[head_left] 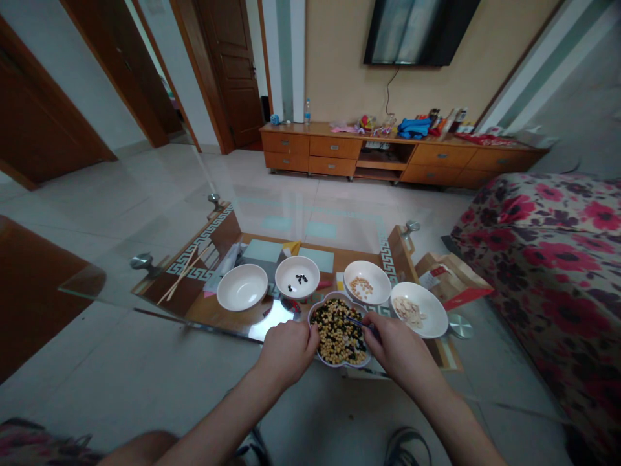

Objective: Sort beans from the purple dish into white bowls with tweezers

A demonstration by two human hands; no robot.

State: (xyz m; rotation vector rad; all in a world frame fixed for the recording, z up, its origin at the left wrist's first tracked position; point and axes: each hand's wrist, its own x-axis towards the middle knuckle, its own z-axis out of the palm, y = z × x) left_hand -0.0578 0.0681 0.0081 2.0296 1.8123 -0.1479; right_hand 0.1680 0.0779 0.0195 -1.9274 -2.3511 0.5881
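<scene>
My left hand (pixel 288 353) curls over the left rim of a white lobed dish (pixel 338 295), which is heaped with mixed pale and black beans. My right hand (pixel 398 349) pinches a thin blue tool (pixel 361 323), perhaps tweezers, with its tip over the beans. Beyond the dish, a white bowl (pixel 286 278) holds several black beans, and another white bowl (pixel 379 278) holds yellow beans. To the right, a white plate (pixel 435 317) holds pale slices. An empty-looking white bowl (pixel 242 287) stands further left.
All of this stands on a glass-topped table (pixel 218 327), with wooden chopsticks (pixel 184 275) on its lower shelf. A brown paper bag (pixel 451 281) leans at the right end. A floral sofa (pixel 548 272) runs along the right, and a wooden TV cabinet (pixel 402 152) stands ahead.
</scene>
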